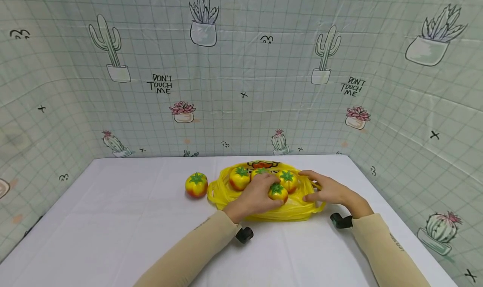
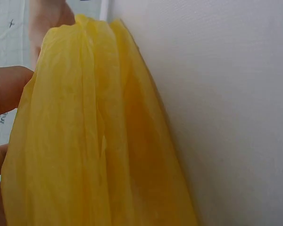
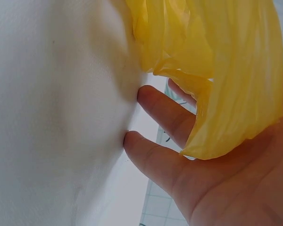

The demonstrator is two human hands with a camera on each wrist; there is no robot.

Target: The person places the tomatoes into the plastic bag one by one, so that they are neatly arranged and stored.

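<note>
A yellow plastic bag [image 1: 260, 216] lies spread on the table with its mouth open. Several tomato-like fruits, yellow-red with green star-shaped tops, sit in it, among them one at the left [image 1: 240, 178] and one at the right [image 1: 288, 181]. My left hand [image 1: 256, 194] reaches over the bag and holds a fruit [image 1: 278, 194] between thumb and fingers; the bag's side hides that grip in the left wrist view. At the bag's right edge, my right hand [image 1: 330, 189] has its fingers spread. In the right wrist view, yellow plastic [image 3: 240, 94] drapes over that palm and its fingertips meet the tabletop.
Left of the bag, another yellow-red fruit [image 1: 196, 185] stands on the white table [image 1: 132, 220]. A grid-patterned cloth [image 1: 241, 69] with cactus drawings forms walls at the back and both sides. Black wrist cameras [image 1: 245, 235] sit below both hands.
</note>
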